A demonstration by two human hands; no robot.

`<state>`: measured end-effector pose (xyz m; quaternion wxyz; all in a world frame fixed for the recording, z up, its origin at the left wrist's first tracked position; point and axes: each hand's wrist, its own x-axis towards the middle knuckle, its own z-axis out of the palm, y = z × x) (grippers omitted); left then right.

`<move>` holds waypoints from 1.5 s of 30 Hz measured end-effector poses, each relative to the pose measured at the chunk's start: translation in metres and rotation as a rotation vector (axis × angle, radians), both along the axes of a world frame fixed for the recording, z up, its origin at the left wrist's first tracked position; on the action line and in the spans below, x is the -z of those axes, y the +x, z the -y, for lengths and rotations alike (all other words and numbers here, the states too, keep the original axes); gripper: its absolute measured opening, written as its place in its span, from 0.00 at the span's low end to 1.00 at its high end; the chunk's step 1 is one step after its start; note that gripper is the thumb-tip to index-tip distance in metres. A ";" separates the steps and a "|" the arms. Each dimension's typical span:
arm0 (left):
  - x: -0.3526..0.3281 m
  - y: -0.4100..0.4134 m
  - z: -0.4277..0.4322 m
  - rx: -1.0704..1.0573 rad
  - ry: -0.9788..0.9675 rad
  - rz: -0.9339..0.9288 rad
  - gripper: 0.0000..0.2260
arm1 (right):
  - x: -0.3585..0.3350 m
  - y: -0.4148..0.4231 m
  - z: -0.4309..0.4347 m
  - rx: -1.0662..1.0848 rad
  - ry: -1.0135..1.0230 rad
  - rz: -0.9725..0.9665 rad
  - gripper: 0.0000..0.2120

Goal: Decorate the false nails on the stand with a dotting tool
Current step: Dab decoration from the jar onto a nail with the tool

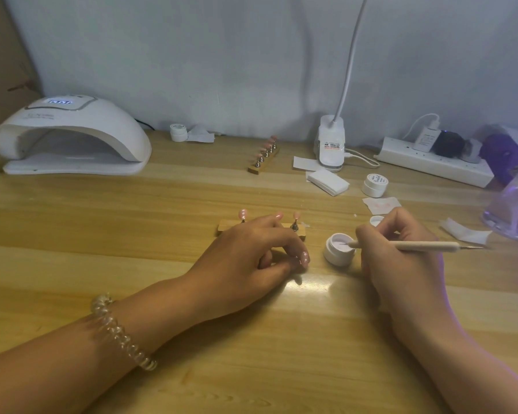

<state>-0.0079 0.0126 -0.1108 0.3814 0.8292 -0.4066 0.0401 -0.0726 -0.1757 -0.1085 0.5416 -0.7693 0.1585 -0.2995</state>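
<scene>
A small wooden stand with pink false nails on metal holders lies at the table's middle. My left hand rests over the stand's front, covering most of it, with its fingers curled loosely; whether it holds the stand I cannot tell. My right hand grips a pale dotting tool like a pen. The tool's tip dips into an open white gel pot just right of the stand. The pot's lid lies behind it.
A second nail stand sits further back. A white nail lamp stands at the back left. A desk lamp base, white wipes, a closed pot, a power strip and a purple bag crowd the right.
</scene>
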 end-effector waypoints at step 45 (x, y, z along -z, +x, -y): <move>-0.005 -0.002 0.001 -0.005 -0.018 0.020 0.04 | -0.010 -0.018 -0.036 -0.236 0.210 -0.114 0.14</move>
